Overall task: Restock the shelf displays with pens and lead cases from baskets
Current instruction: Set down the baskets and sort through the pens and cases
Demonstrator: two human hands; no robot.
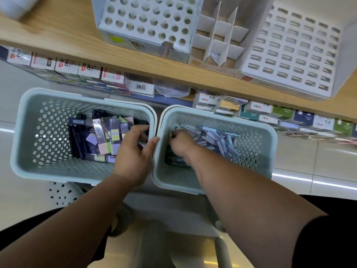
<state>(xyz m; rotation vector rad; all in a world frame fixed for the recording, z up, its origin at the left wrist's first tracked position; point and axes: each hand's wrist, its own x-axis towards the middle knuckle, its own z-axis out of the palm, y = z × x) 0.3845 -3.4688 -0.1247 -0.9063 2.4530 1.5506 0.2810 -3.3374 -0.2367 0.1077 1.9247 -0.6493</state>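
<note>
Pens [218,141] touch the right hand [180,145] (grip hidden, cannot tell); left hand [133,154] among lead cases [102,136], grip equally unclear.

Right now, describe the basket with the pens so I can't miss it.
Below the wooden shelf, two pale perforated baskets sit side by side. The pen basket is the right one, with the right hand inside it. It holds a heap of pale lilac pens; the left basket holds flat, colourful packets.

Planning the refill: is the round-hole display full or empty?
Empty. Every visible hole in the round-hole display on the shelf is bare.
</note>
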